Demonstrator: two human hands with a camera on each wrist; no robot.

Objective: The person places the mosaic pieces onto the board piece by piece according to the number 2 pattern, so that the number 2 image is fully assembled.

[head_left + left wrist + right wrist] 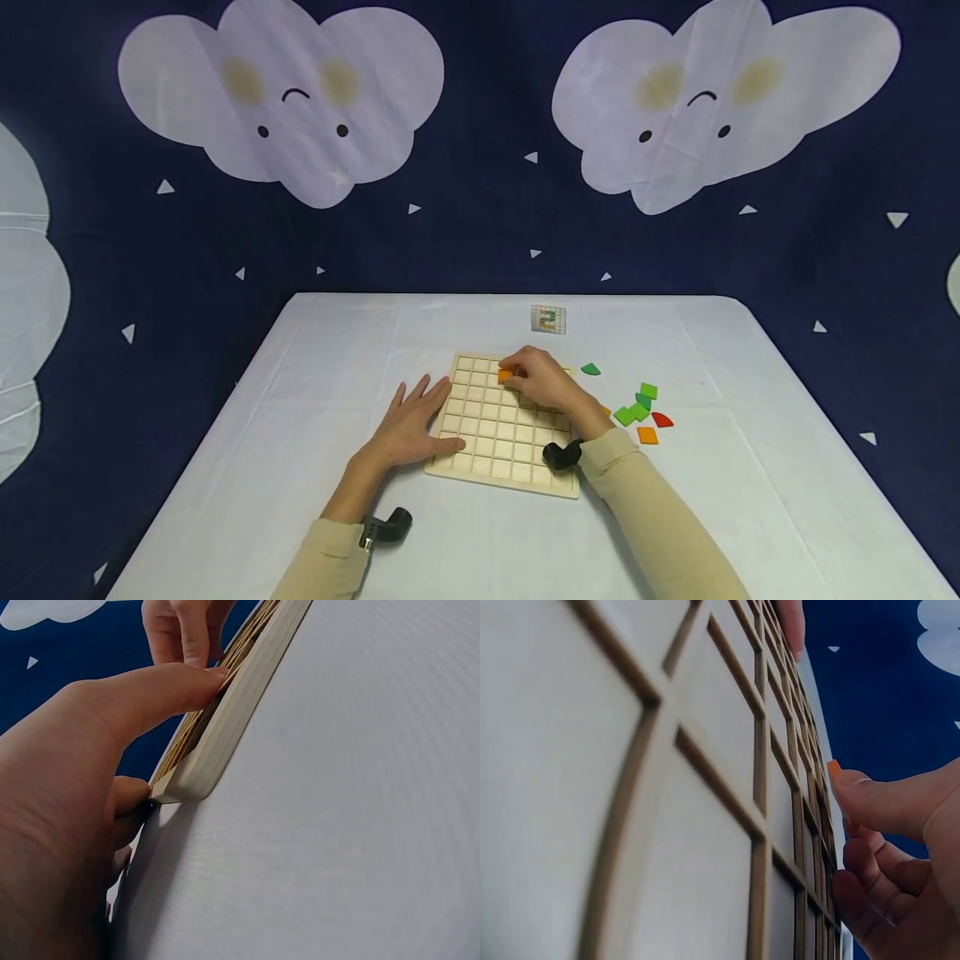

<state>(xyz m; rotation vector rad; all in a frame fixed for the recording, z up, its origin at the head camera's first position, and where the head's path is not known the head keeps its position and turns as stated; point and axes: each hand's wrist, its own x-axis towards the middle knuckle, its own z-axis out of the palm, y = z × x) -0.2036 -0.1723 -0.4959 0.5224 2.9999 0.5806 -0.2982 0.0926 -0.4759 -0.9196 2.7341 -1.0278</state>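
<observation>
A wooden grid board (489, 429) lies on the white table, its square cells divided by thin raised ridges. My left hand (408, 429) rests at the board's left side, fingers spread along the edge and thumb (169, 694) over the rim. Between thumb and fingers, my right hand (547, 379) pinches an orange square tile (505, 376) over the upper rows of the grid. In the right wrist view, only a sliver of the orange tile (834, 769) shows past the thumb. The right hand and forearm hide the board's right part.
Right of the board lie several loose pieces: a dark green quarter-round (591, 369), light green squares (625, 416), a red quarter-round (662, 420) and an orange square (647, 436). Behind the board is a small pattern card (548, 319). A dark blue cloth (480, 225) with clouds hangs beyond the table.
</observation>
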